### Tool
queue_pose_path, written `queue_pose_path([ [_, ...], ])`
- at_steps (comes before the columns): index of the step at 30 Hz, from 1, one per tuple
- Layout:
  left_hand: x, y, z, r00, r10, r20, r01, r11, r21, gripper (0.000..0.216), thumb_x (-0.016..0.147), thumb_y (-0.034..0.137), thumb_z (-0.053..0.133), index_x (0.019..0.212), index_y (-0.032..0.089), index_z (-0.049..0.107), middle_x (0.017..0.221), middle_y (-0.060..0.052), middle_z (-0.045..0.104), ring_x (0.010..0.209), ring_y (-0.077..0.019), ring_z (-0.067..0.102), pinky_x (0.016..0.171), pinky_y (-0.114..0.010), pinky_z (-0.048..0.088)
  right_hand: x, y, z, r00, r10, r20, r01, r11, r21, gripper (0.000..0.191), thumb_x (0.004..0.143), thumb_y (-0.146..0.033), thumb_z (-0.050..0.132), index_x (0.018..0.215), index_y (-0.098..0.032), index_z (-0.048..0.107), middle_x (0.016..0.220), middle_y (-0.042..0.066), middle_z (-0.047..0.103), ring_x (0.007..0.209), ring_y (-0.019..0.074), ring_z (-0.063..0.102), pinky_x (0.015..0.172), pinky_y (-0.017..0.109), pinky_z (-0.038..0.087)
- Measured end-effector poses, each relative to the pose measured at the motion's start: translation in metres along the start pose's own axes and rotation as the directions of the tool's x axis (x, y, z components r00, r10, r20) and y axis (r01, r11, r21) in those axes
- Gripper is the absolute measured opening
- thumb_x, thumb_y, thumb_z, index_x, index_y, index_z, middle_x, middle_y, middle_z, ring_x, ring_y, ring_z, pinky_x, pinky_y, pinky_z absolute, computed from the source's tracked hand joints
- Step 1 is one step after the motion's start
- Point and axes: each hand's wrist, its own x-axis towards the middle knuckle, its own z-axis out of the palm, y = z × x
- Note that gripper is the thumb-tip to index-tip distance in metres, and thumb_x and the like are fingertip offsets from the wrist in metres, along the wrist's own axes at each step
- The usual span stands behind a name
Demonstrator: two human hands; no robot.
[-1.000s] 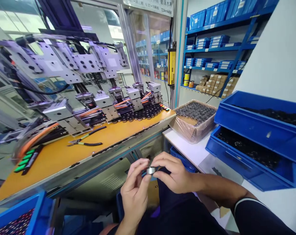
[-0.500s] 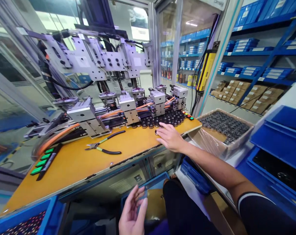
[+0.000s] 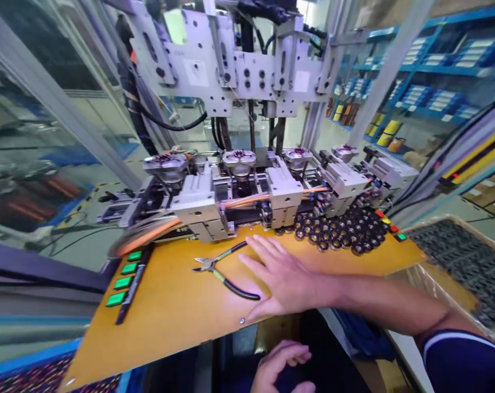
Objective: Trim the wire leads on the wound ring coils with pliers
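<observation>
My right hand [image 3: 282,275] lies flat on the orange worktop [image 3: 169,305] with its fingers spread, right beside the black-handled pliers [image 3: 223,270], its fingertips almost touching the handles. It holds nothing. My left hand [image 3: 280,368] hangs below the table's front edge near my lap, fingers loosely curled, with nothing visible in it. Several small dark round parts [image 3: 340,229] sit in a cluster on the worktop to the right of my right hand.
A grey machine [image 3: 239,185] with several fixture heads and orange cables fills the back of the table. Green buttons [image 3: 124,275] line the left side. A plastic-lined box of dark parts [image 3: 456,262] stands at right, blue shelving [image 3: 431,71] beyond.
My right hand has moved left from the cluster of round parts to the pliers. My left hand stayed low. The small metal ring both hands held a second ago is out of sight.
</observation>
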Motion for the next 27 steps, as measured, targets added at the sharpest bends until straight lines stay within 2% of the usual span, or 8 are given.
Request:
queue_pose_path([
  [4, -0.008, 0.056, -0.006, 0.950, -0.271, -0.152, 0.267, 0.963, -0.048, 0.040, 0.087, 0.022, 0.069, 0.126, 0.027, 0.066, 0.106, -0.006, 0.069, 0.095, -0.0138, 0.064, 0.087, -0.023, 0.050, 0.022, 0.000, 0.007, 0.970, 0.167, 0.174, -0.188, 0.976, 0.111, 0.104, 0.077, -0.071, 0.066, 0.152, -0.005, 0.038, 0.156, 0.027, 0.023, 0.145, 0.0428, 0.021, 0.117, 0.061, 0.019],
  [6, -0.011, 0.086, -0.010, 0.841, -0.468, -0.271, 0.438, 0.884, -0.167, 0.035, 0.087, 0.033, 0.070, 0.120, 0.022, 0.070, 0.106, -0.009, 0.070, 0.096, -0.0159, 0.065, 0.090, -0.026, 0.050, 0.026, -0.001, 0.002, 0.961, 0.191, 0.201, -0.228, 0.956, 0.183, 0.084, 0.083, -0.053, 0.067, 0.146, -0.002, 0.045, 0.146, 0.026, 0.040, 0.136, 0.0391, 0.034, 0.115, 0.059, 0.024],
  [8, -0.009, 0.111, -0.018, 0.670, -0.637, -0.382, 0.515, 0.769, -0.379, 0.041, 0.080, 0.043, 0.077, 0.112, 0.018, 0.074, 0.105, -0.012, 0.071, 0.096, -0.0180, 0.066, 0.092, -0.027, 0.050, 0.028, -0.004, -0.002, 0.954, 0.196, 0.225, -0.251, 0.935, 0.250, 0.067, 0.082, -0.036, 0.065, 0.135, 0.002, 0.054, 0.130, 0.026, 0.052, 0.123, 0.0365, 0.045, 0.110, 0.057, 0.033],
  [10, -0.001, 0.130, -0.028, 0.538, -0.719, -0.439, 0.470, 0.689, -0.552, 0.049, 0.072, 0.047, 0.083, 0.108, 0.015, 0.075, 0.103, -0.014, 0.071, 0.092, -0.0180, 0.067, 0.089, -0.027, 0.050, 0.029, -0.008, -0.005, 0.947, 0.216, 0.239, -0.284, 0.910, 0.302, 0.055, 0.076, -0.026, 0.065, 0.123, 0.003, 0.061, 0.118, 0.025, 0.057, 0.112, 0.0350, 0.050, 0.103, 0.056, 0.040],
  [12, 0.012, 0.140, -0.037, 0.492, -0.731, -0.473, 0.397, 0.671, -0.626, 0.058, 0.069, 0.053, 0.083, 0.111, 0.014, 0.074, 0.109, -0.015, 0.070, 0.091, -0.0170, 0.067, 0.083, -0.026, 0.052, 0.028, -0.014, -0.006, 0.933, 0.281, 0.223, -0.348, 0.862, 0.369, 0.046, 0.076, -0.025, 0.066, 0.114, 0.000, 0.065, 0.109, 0.022, 0.059, 0.104, 0.0319, 0.054, 0.096, 0.052, 0.046],
  [19, 0.068, 0.152, -0.045, 0.497, -0.674, -0.547, 0.190, 0.699, -0.689, 0.064, 0.063, 0.061, 0.083, 0.103, 0.012, 0.074, 0.119, -0.017, 0.067, 0.113, -0.0267, 0.064, 0.101, -0.041, 0.050, 0.007, -0.055, -0.032, 0.917, 0.377, 0.131, -0.354, 0.616, 0.704, 0.042, 0.082, -0.023, 0.057, 0.122, -0.008, 0.061, 0.108, 0.014, 0.058, 0.099, 0.0205, 0.057, 0.088, 0.035, 0.050],
  [24, 0.081, 0.168, -0.051, 0.603, -0.565, -0.563, 0.125, 0.764, -0.633, 0.050, 0.069, 0.054, 0.082, 0.101, 0.015, 0.075, 0.117, -0.014, 0.068, 0.114, -0.0287, 0.063, 0.106, -0.047, 0.045, 0.009, -0.068, -0.071, 0.900, 0.392, 0.188, -0.344, 0.376, 0.860, 0.057, 0.081, -0.038, 0.063, 0.131, -0.011, 0.056, 0.122, 0.016, 0.053, 0.115, 0.0228, 0.052, 0.099, 0.038, 0.045],
  [27, 0.082, 0.176, -0.059, 0.696, -0.487, -0.527, 0.136, 0.811, -0.569, 0.044, 0.076, 0.050, 0.078, 0.105, 0.017, 0.076, 0.121, -0.016, 0.066, 0.116, -0.0301, 0.062, 0.108, -0.049, 0.042, 0.017, -0.059, -0.087, 0.867, 0.265, 0.421, -0.454, 0.077, 0.888, 0.066, 0.091, -0.064, 0.042, 0.117, -0.006, 0.056, 0.104, 0.018, 0.058, 0.087, 0.0199, 0.059, 0.082, 0.038, 0.050],
])
